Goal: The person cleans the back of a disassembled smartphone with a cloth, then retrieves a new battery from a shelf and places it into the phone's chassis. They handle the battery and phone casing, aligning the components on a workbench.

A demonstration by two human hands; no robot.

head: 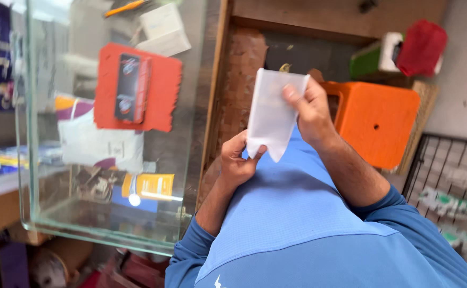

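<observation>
At the frame's centre, a thin white pouch (272, 114) hangs between both hands: the left hand (237, 162) pinches its lower corner, while the right hand (310, 109) has its fingers clamped on the top edge. Such light pinches could let the flimsy pouch slip, crease or tear above the orange stool (377, 122).

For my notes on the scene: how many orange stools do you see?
1. The orange plastic stool stands on the floor right of the hands, beyond the white pouch. Others may be hidden out of view.

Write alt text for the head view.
Both hands hold a small translucent white pouch: the left hand pinches its lower corner, the right hand grips its upper edge. A glass counter stands to the left, an orange stool beyond.
</observation>
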